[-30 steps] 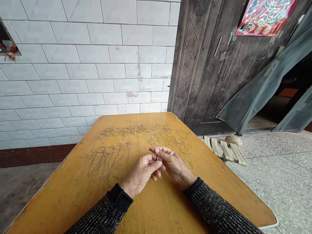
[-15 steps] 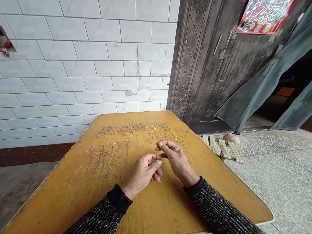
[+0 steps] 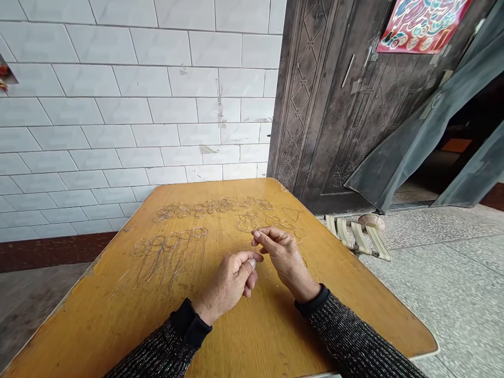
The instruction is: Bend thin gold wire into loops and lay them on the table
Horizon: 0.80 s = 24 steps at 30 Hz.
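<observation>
Between my hands runs a short thin wire, pale and hard to make out. My left hand pinches its lower part between thumb and forefinger. Just above and to the right, my right hand has thumb and forefinger closed on the wire's upper end. Both hands are held over the middle of the wooden table. Left of them lie looped wires with long straight tails. Beyond my right hand are several flower-shaped wire loops. How the wire lies inside my fingers is hidden.
A row of wire loops crosses the table's far part. Behind stands a white tiled wall, with a dark carved door to its right. A low stool with striped straps is on the floor beyond the table's right edge.
The view has shifted slightly. My hands keep their pinch on the wire, and the wire end that showed below my left hand is no longer visible.
</observation>
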{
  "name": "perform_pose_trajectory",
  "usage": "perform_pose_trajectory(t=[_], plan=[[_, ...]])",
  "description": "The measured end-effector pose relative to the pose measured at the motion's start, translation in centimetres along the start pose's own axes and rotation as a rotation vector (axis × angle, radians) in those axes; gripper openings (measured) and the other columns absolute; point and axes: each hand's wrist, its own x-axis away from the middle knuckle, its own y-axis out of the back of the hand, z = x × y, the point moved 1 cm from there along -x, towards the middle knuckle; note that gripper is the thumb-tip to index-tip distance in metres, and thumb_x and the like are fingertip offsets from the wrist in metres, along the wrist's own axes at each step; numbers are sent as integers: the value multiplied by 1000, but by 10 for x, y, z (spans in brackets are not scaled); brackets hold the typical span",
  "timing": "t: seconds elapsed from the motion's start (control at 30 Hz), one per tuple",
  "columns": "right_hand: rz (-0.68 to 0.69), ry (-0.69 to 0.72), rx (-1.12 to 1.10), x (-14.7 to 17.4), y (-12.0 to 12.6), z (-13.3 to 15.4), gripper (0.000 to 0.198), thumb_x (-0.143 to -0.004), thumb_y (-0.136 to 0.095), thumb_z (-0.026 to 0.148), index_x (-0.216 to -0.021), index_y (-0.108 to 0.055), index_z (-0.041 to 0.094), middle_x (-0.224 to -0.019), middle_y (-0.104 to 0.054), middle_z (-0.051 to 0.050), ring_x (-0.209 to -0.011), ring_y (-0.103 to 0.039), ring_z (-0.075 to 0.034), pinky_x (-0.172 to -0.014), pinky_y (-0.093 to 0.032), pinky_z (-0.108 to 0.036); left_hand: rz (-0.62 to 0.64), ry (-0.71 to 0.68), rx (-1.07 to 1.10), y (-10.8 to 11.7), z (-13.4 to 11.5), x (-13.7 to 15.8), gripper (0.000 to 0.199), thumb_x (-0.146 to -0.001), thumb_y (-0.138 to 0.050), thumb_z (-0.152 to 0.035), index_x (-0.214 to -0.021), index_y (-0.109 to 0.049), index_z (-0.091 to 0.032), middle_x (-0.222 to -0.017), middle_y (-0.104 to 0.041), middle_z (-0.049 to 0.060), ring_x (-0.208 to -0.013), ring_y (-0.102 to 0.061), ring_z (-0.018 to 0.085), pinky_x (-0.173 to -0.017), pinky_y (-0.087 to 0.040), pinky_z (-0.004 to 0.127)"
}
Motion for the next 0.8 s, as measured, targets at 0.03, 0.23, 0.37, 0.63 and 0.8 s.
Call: perform_pose_trajectory(t=[0.03,0.23,0.37,0.63,0.8], plan=[[-1,4,4,0,0,0,19,-69,-62,35,-64,-63,17,-58,-59,-1,-54,-50,-11,-50,-38,-23,1,1,-5,0,-1,0,36,-85,-39,-40,-100,-56,-11,-50,-44,-6,-38,-39,6,-41,-32,20],[-3,25,23,0,1,0,18,-70,-61,32,-60,-63,17,-57,-59,0,-54,-49,-10,-52,-36,-23,15,49,33,0,-5,2,36,-84,-40,-39,-97,-57,-10,-46,-41,-7,-37,-34,6,-40,-28,20],[-16,9,36,0,1,1,17,-69,-61,31,-59,-63,17,-55,-59,0,-53,-48,-10,-52,-36,-23,9,81,88,-1,-5,2,34,-83,-40,-37,-96,-57,-10,-45,-38,-7,-38,-32,6,-40,-26,20],[-6,-21,26,0,2,1,18,-66,-64,30,-54,-59,17,-50,-55,2,-49,-44,-8,-51,-34,-23,192,151,222,5,-5,3,26,-82,-43,-31,-91,-58,-12,-45,-35,-8,-35,-25,4,-38,-19,19],[-22,-38,-14,-2,5,3,21,-66,-64,32,-52,-58,17,-50,-55,2,-48,-44,-8,-51,-35,-23,240,147,325,4,-3,3,27,-82,-45,-33,-95,-57,-13,-48,-39,-7,-38,-32,4,-40,-23,18]])
